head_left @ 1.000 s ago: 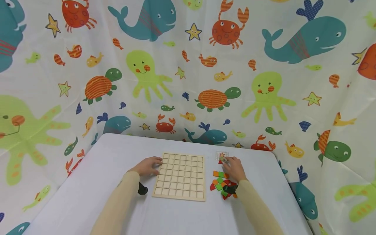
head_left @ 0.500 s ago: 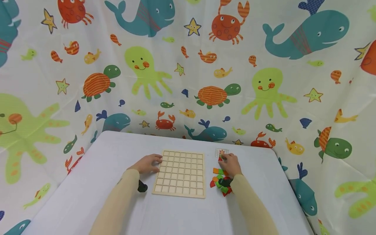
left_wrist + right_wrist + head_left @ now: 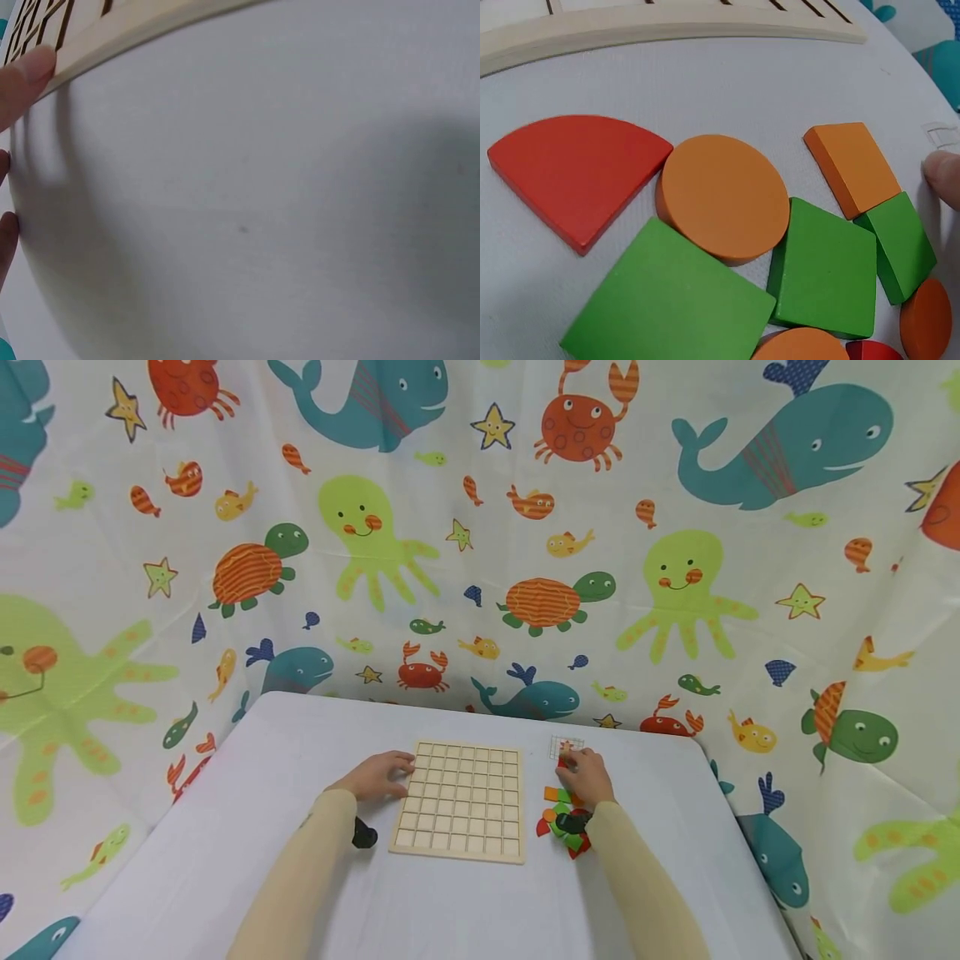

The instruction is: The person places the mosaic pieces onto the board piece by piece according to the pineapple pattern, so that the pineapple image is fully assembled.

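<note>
A wooden grid board (image 3: 459,802) lies in front of me, its square compartments bare. My left hand (image 3: 377,775) rests at its left side with fingers spread; in the left wrist view a fingertip (image 3: 36,64) lies on the frame's edge. My right hand (image 3: 590,775) reaches over the small printed grid card (image 3: 558,746) at the back right. Its fingertips are beside a small red piece (image 3: 561,762) at the card's near edge. Whether they pinch anything is too small to tell. In the right wrist view only one fingertip (image 3: 946,174) shows, near the card's printed lines.
Below the right hand lies a loose group of flat blocks: a red quarter-circle (image 3: 581,176), an orange disc (image 3: 724,196), an orange square (image 3: 859,169), green squares (image 3: 671,296) and others. The white table (image 3: 442,910) meets a sea-animal curtain (image 3: 450,568) behind.
The right hand has moved slightly left, its fingertips closer to the red piece and over the card's near part. The left hand stays at the board. The head view has tilted slightly down.
</note>
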`<state>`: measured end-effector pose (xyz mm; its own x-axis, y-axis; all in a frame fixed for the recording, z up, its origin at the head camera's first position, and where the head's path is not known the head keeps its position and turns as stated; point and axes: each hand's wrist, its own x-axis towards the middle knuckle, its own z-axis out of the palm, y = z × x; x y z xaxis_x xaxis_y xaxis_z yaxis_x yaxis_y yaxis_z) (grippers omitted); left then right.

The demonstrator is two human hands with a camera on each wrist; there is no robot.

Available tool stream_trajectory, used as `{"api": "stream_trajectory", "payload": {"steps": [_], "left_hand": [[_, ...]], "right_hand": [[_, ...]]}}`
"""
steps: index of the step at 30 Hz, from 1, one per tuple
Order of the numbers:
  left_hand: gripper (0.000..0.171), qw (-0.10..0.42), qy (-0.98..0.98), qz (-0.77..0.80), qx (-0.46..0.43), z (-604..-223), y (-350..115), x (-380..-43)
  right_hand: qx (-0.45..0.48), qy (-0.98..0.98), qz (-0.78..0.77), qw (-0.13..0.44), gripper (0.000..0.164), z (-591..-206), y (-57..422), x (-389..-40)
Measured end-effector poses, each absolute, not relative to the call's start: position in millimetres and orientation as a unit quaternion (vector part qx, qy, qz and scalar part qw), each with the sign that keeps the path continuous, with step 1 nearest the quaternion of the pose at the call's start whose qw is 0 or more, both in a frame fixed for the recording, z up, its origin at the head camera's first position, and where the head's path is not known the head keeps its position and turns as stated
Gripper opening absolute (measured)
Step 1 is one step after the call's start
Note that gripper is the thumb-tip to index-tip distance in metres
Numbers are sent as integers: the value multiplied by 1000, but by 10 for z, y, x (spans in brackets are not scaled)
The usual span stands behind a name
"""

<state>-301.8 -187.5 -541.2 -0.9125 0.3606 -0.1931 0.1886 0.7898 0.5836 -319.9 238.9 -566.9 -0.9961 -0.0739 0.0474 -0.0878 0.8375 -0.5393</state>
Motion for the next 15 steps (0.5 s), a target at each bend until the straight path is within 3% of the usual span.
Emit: {"api": "stream_trajectory", "payload": {"steps": [15], "left_hand": [[45, 151, 934, 290, 146, -5429, -1886, -3038]], "right_hand": [[49, -958, 280, 25, 23, -5682, 2342, -3239]]}}
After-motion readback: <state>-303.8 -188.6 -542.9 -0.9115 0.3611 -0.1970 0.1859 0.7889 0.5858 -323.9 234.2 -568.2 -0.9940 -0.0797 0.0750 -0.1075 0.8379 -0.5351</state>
